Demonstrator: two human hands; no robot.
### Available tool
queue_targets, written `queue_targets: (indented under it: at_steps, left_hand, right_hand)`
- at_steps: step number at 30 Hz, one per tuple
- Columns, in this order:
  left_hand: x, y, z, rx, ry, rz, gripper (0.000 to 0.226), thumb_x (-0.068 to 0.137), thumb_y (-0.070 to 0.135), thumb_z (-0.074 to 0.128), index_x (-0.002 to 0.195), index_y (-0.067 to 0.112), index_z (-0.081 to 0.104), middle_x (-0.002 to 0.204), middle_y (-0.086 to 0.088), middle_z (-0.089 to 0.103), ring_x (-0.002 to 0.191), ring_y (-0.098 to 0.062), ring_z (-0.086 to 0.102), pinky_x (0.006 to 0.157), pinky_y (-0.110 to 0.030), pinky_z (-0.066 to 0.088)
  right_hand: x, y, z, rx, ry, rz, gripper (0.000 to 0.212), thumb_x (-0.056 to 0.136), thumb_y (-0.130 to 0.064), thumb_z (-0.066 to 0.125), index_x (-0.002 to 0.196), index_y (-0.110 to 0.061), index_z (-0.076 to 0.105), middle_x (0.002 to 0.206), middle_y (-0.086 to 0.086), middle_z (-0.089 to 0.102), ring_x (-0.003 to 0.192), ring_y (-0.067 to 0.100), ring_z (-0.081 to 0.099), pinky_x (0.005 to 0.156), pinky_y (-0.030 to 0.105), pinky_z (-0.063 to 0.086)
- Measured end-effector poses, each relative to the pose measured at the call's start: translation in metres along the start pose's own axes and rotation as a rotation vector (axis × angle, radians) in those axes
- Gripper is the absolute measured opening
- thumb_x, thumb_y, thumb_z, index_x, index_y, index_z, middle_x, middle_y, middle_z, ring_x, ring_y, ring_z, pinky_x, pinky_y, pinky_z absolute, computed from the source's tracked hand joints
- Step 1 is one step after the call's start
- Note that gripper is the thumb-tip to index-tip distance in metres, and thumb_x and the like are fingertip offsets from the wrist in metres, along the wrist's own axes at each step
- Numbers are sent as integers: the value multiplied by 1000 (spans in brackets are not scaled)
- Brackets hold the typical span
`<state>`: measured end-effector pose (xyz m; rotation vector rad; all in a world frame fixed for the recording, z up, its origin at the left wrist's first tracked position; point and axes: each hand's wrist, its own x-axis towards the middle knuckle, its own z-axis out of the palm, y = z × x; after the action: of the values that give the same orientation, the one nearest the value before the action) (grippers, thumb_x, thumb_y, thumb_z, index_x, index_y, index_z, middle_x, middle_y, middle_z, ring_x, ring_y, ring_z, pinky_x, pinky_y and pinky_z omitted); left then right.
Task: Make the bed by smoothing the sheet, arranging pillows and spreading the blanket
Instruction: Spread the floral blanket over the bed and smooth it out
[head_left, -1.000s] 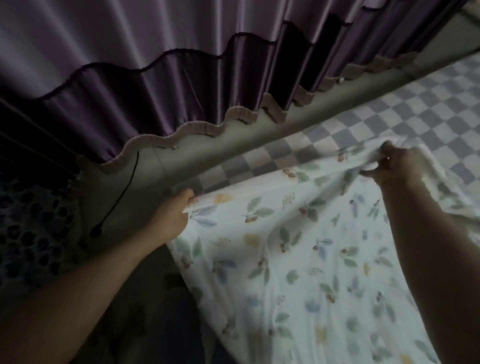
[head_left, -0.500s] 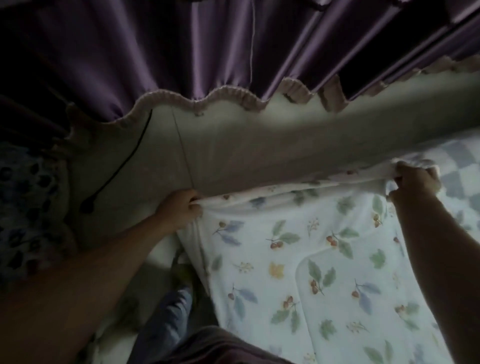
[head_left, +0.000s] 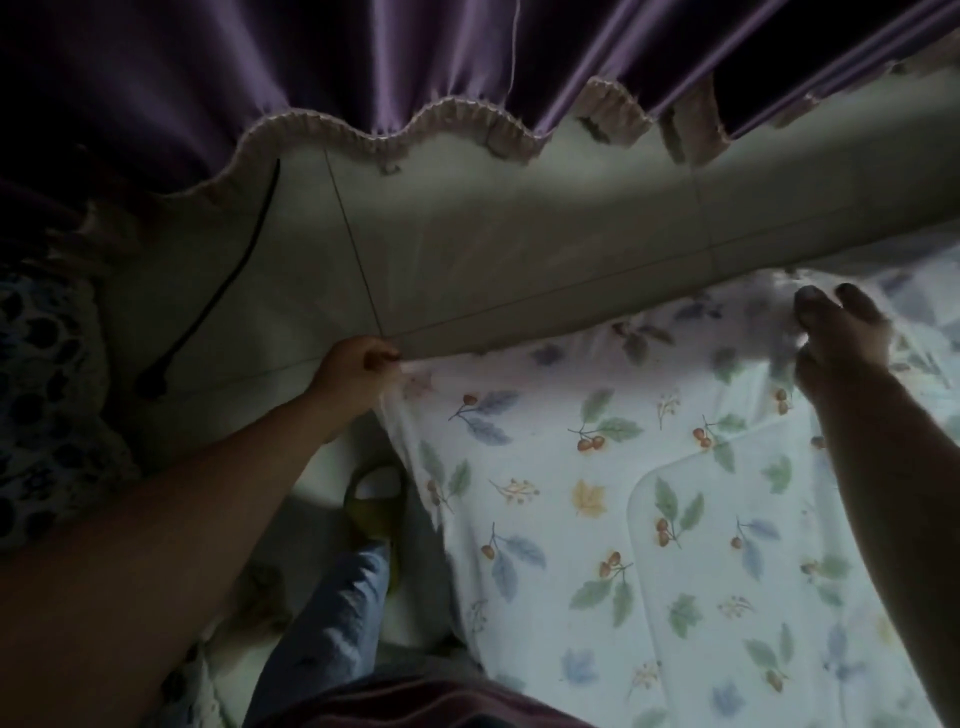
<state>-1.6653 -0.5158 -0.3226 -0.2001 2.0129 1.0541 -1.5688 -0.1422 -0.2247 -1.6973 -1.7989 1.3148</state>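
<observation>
Blanket (head_left: 649, 519) lies spread over the bed; my left hand (head_left: 358, 369) pinches its corner, my right hand (head_left: 841, 338), blurred, looks half-open on the edge. No pillows in view.

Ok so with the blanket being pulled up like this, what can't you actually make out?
Head view only:
- Right hand: motion-blurred; whether its fingers grip the floral blanket or rest on it is unclear.
- Bed sheet: almost wholly covered by the blanket.
- Pillows: none in view.
- Black cable: upper end hidden behind the purple curtain.
- Left hand: fingertips buried in the blanket's corner.
</observation>
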Motion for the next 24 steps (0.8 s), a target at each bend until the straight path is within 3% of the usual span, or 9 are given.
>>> queue_targets:
  at_steps: [2,5,9,12,14,17,21,24]
  left_hand:
    - [1,4,-5,-67,132,41,14,88,2,50,87,13,59,92,-11,56,82,-21,52,65,-27,41]
    - [0,11,-9,26,184,120,21,87,-2,46,102,0,61,90,-13,57,75,-19,52,55,-21,42]
    - [-17,18,-3,213,203,268,27,85,-8,48,110,-6,60,106,-25,63,96,-28,58,79,-31,42]
    - [-46,25,10,277,209,399,28,84,-4,48,109,-5,61,110,-25,63,105,-35,58,88,-35,44]
    - [-76,34,23,297,172,462,33,81,10,48,109,-3,61,111,-23,62,105,-33,58,90,-37,44]
    - [-120,42,47,320,117,505,29,86,5,46,110,-5,59,117,-24,60,107,-33,57,89,-33,45]
    - [-199,49,97,314,-33,556,29,92,-4,36,112,-4,56,100,-18,61,92,-25,56,71,-13,46]
    - [-270,54,133,386,-140,625,29,94,-1,35,115,-1,55,97,-12,58,92,-23,54,87,-30,46]
  right_hand:
    - [-5,-3,-6,-65,37,27,51,87,-10,58,136,-14,43,123,4,61,85,7,57,59,12,43]
    - [-29,-1,-25,-34,29,-51,46,86,3,54,130,-9,46,101,-3,64,73,-7,59,69,7,45]
    - [-72,27,-69,-16,9,-49,45,87,5,51,131,-7,48,106,2,63,78,-8,61,71,8,46]
    - [-111,61,-125,13,10,-15,44,88,10,48,131,-3,48,99,-4,62,77,-11,62,74,6,48]
    - [-144,91,-176,3,67,43,45,89,11,47,131,-3,48,102,2,64,76,-13,62,77,6,47]
    - [-195,140,-256,39,168,132,44,89,10,48,130,-5,50,118,13,62,76,-15,61,80,5,46]
    - [-292,203,-376,105,391,240,46,87,14,44,130,-1,50,119,14,60,67,-22,58,64,-3,43]
    - [-361,244,-445,132,513,306,45,86,12,46,127,-4,53,118,14,62,67,-17,60,62,-2,45]
